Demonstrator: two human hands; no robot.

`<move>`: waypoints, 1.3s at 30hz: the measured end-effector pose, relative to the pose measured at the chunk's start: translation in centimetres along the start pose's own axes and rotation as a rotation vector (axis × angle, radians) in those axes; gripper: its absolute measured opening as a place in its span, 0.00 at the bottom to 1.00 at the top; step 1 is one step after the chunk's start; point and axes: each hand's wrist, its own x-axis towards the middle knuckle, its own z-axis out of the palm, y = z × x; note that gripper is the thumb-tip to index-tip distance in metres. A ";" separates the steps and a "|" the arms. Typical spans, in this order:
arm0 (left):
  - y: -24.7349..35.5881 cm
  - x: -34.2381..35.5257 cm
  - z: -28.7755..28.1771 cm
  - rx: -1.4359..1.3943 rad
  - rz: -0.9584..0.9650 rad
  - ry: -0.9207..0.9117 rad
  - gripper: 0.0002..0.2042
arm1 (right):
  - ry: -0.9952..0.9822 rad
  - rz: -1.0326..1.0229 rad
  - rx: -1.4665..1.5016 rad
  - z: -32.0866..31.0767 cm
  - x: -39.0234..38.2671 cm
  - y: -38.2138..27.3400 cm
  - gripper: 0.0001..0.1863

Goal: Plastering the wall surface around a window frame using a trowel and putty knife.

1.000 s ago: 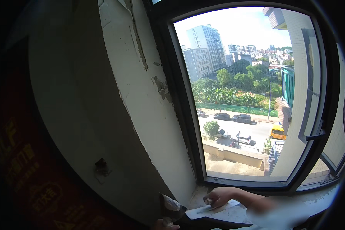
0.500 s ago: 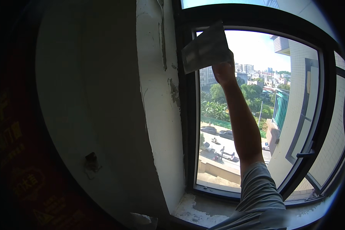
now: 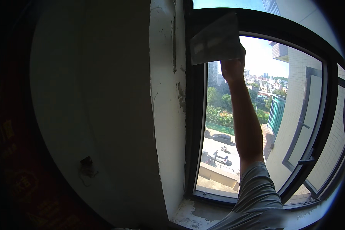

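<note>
My right hand (image 3: 232, 69) is raised high on a straight arm and is shut on the handle of a flat grey trowel (image 3: 215, 40). The blade lies against the upper left corner of the dark window frame (image 3: 193, 115), beside the white plastered reveal (image 3: 166, 115) with its chipped patches. A grey sleeve (image 3: 257, 191) covers my upper arm. My left hand is out of sight.
The rough plaster-stained sill (image 3: 195, 214) runs along the bottom. An opened casement sash (image 3: 310, 126) swings outward on the right. A small hole (image 3: 87, 165) sits low in the shaded wall on the left. A street with cars lies far below.
My right hand rose from the sill to the top of the window with the trowel. The left hand seen low at the sill has dropped out of view.
</note>
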 end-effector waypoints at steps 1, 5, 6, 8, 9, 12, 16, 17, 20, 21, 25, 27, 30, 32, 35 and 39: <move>-0.1 0.1 0.0 -0.003 0.000 0.001 0.19 | -0.005 -0.002 -0.004 0.0 0.0 0.3 0.12; -0.6 0.1 0.1 -0.014 -0.008 0.003 0.19 | 0.041 0.196 -0.131 -0.2 -0.5 2.3 0.12; -0.8 -0.3 0.0 -0.017 -0.014 0.008 0.19 | 0.039 0.199 -0.133 -0.1 -0.5 2.2 0.12; -1.1 -0.9 -0.2 -0.020 -0.025 0.016 0.19 | -0.017 0.190 -0.172 -0.2 -0.4 1.8 0.13; -1.3 -1.2 -0.2 -0.021 -0.030 0.019 0.19 | -0.045 0.185 -0.192 -0.4 -0.3 1.4 0.13; -1.7 -2.0 -0.6 -0.022 -0.042 0.035 0.19 | -0.067 0.104 -0.159 -0.8 -0.1 -0.5 0.14; -2.0 -3.1 -1.0 -0.025 -0.056 0.074 0.19 | 0.025 0.024 -0.052 2.0 0.2 -2.4 0.13; -2.1 -3.4 -1.1 -0.025 -0.057 0.081 0.19 | 0.008 0.007 -0.052 2.0 0.2 -2.0 0.13; -2.0 -3.5 -0.7 -0.026 -0.055 0.098 0.20 | -0.045 -0.049 -0.055 0.9 0.4 -0.1 0.13; -2.4 -3.8 -1.0 -0.032 -0.059 0.095 0.20 | -0.053 -0.045 -0.062 0.9 0.2 0.3 0.13; -3.2 -5.4 -0.7 -0.044 -0.080 0.112 0.20 | -0.118 0.164 -0.249 -1.1 -0.2 1.6 0.14; -3.3 -6.3 -0.9 -0.047 -0.099 0.147 0.20 | -0.124 0.036 -0.257 1.7 0.1 -0.7 0.14; -3.4 -6.4 -1.2 -0.045 -0.108 0.163 0.20 | -0.126 -0.051 -0.087 1.4 1.5 -2.6 0.13; -3.4 -6.4 -1.4 -0.045 -0.118 0.175 0.20 | -0.113 -0.110 -0.138 1.9 1.7 -3.1 0.13; -3.4 -6.3 -1.7 -0.045 -0.130 0.192 0.20 | -0.075 -0.296 -0.289 2.7 2.0 -3.6 0.13; -3.3 -6.3 -2.2 -0.042 -0.148 0.216 0.21 | 0.111 -0.105 -0.321 2.8 1.8 -5.7 0.12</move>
